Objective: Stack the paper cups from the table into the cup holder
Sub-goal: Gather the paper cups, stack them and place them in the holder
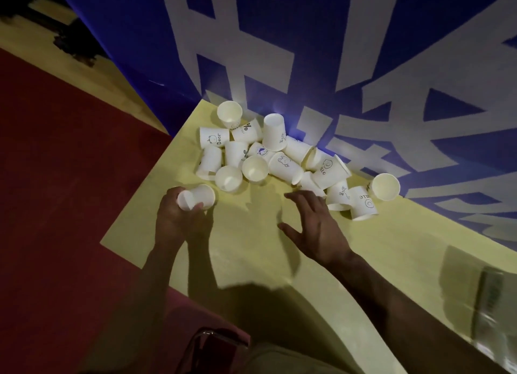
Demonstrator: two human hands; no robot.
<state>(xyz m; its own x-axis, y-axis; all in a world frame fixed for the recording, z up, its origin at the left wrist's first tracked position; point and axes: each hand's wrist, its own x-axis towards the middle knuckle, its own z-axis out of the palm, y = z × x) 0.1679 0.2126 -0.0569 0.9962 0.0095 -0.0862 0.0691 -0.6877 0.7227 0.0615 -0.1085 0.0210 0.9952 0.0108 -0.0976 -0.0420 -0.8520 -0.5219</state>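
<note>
The right hand [316, 225], its grip wide and empty, lies just short of the cup pile [282, 161], nearer than the left hand [179, 217] holding one cup [195, 196].

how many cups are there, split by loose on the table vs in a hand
loose paper cups on the table: 17 (the pile overlaps, so this is approximate)
held cup in the left hand: 1
cups in the right hand: 0
total: 18

Yellow table [363, 247], red floor [56, 177] — blue-white wall [307, 37]
</note>
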